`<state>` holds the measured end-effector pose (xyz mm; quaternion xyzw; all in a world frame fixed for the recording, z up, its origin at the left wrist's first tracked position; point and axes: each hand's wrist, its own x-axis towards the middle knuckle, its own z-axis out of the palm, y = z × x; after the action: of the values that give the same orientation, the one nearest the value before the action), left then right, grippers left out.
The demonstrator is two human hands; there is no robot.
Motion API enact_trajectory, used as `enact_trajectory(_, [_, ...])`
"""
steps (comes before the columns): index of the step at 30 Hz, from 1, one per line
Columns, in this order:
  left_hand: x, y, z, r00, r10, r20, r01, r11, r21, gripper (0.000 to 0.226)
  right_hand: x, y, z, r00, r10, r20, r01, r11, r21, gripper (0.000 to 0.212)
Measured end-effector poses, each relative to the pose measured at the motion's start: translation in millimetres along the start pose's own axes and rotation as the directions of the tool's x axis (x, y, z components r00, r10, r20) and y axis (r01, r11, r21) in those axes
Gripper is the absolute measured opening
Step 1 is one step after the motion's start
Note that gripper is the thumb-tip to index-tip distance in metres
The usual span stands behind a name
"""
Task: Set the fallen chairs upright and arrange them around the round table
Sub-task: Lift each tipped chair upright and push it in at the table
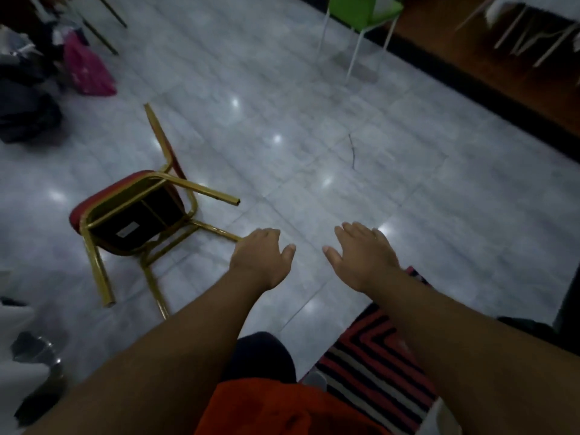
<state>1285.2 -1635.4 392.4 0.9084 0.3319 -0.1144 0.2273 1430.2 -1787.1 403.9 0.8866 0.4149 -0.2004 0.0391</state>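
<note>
A chair with a gold metal frame and red cushion lies tipped over on the grey tiled floor at the left, its black underside and legs facing me. My left hand reaches forward, fingers apart, its fingertips right by the end of one chair leg; whether it touches the leg I cannot tell. My right hand is stretched out beside it over bare floor, palm down, holding nothing. No round table is in view.
A green chair with white legs stands at the back. A pink bag and dark bundles lie at the far left. A striped red, black and white rug lies at lower right. White chair legs show at top right.
</note>
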Motion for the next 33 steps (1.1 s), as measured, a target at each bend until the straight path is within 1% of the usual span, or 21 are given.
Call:
enact_trajectory(5, [123,-16,-34,0.996,-0.078,-0.035,0.076,0.996,-0.04,0.057,131,-5,-46,0.993,-0.115,0.012,0.115,0.99,-0.083,0.069])
enact_trajectory(9, [215,-31,-73,0.994,-0.106,-0.016,0.104,0.991,-0.086,0.055,225,-8,-88,0.994,-0.095,0.053,0.1,0.989,-0.112,0.069])
enact_trajectory(11, [259,-38,-93,0.997,-0.079,-0.026,0.078,0.996,-0.043,0.056,269,-11,-112,0.993,-0.108,0.051,0.114,0.983,-0.144,0.069])
enact_trajectory(13, [304,-49,-115,0.996,-0.085,-0.039,0.084,0.996,-0.013,0.058,316,-14,-134,0.99,-0.135,0.046,0.141,0.978,-0.153,0.069])
enact_trajectory(18, [400,-71,-154,0.989,-0.141,-0.054,0.14,0.99,-0.015,0.06,426,-20,-173,0.981,-0.185,0.054,0.192,0.966,-0.176,0.069])
enact_trajectory(21, [456,-86,-172,0.974,-0.215,-0.078,0.211,0.976,-0.047,0.06,502,-27,-193,0.965,-0.246,0.086,0.259,0.945,-0.2,0.069])
enact_trajectory(23, [489,-94,-182,0.955,-0.284,-0.082,0.278,0.958,-0.077,0.059,550,-33,-208,0.952,-0.288,0.104,0.303,0.931,-0.204,0.069])
enact_trajectory(26, [528,-101,-201,0.911,-0.405,-0.074,0.388,0.905,-0.176,0.059,614,-47,-232,0.915,-0.378,0.14,0.4,0.893,-0.204,0.07])
enact_trajectory(30, [568,-110,-237,0.828,-0.552,-0.097,0.504,0.81,-0.3,0.059,699,-83,-264,0.827,-0.523,0.208,0.562,0.791,-0.242,0.07])
enact_trajectory(33, [587,-128,-258,0.765,-0.637,-0.091,0.573,0.738,-0.356,0.057,745,-127,-278,0.751,-0.616,0.239,0.66,0.711,-0.242,0.07])
